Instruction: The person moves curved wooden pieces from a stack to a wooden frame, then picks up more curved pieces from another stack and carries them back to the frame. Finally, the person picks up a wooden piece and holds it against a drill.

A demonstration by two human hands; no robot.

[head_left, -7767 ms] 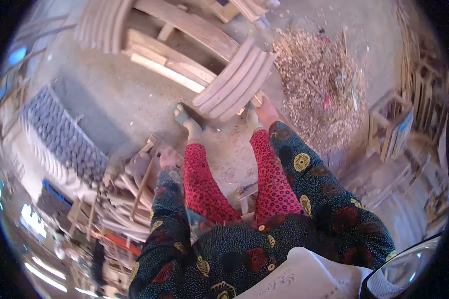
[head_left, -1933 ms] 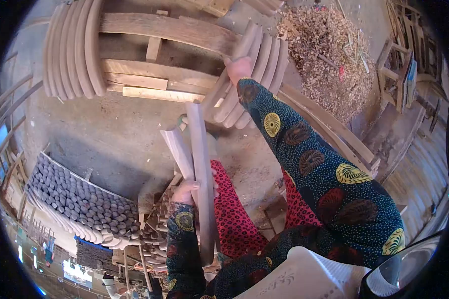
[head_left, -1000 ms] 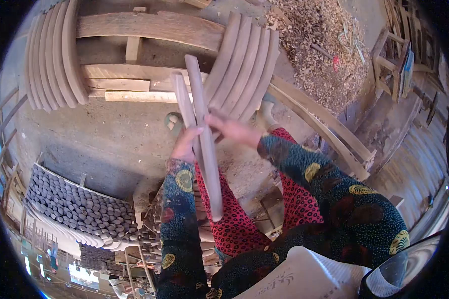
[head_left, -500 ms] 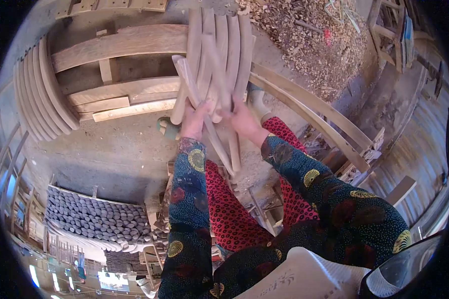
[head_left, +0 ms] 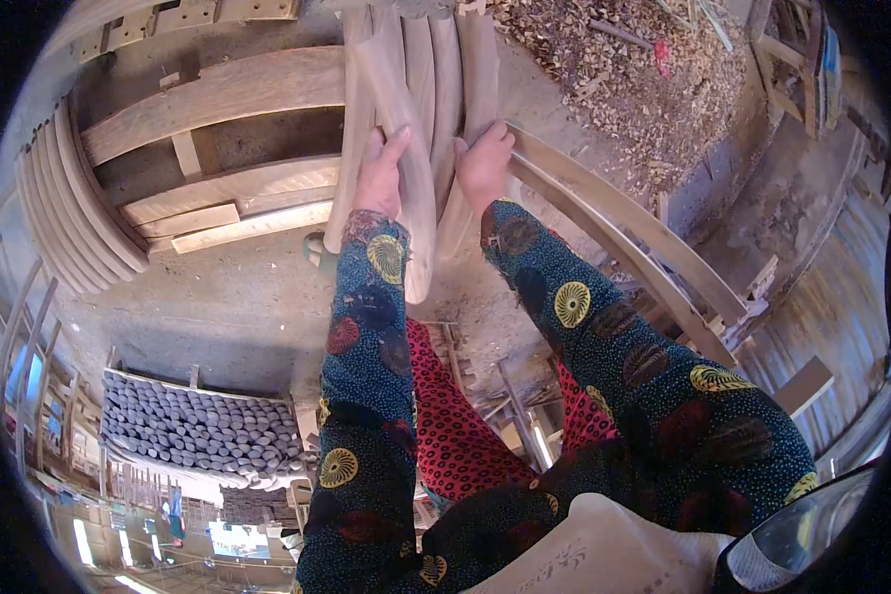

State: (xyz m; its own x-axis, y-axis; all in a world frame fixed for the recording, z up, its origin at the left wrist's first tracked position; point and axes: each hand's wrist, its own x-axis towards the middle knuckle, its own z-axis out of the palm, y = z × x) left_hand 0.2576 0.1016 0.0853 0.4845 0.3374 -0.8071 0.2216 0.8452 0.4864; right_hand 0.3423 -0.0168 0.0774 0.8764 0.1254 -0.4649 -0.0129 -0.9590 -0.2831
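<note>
The left hand (head_left: 379, 178) and right hand (head_left: 483, 163) lie flat, fingers together, on the near end of a stack of curved wooden slats (head_left: 421, 109) running far across a wooden frame (head_left: 228, 89).

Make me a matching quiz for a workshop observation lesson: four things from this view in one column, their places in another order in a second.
Things:
1. left hand
2. right hand
3. shavings
4. round stock

Places:
A. heaped at upper right on the floor
B. stacked at lower left, ends toward the camera
C. on the left side of the curved slats
D. on the right side of the curved slats

Pairs: 1-C, 2-D, 3-A, 4-B
</note>
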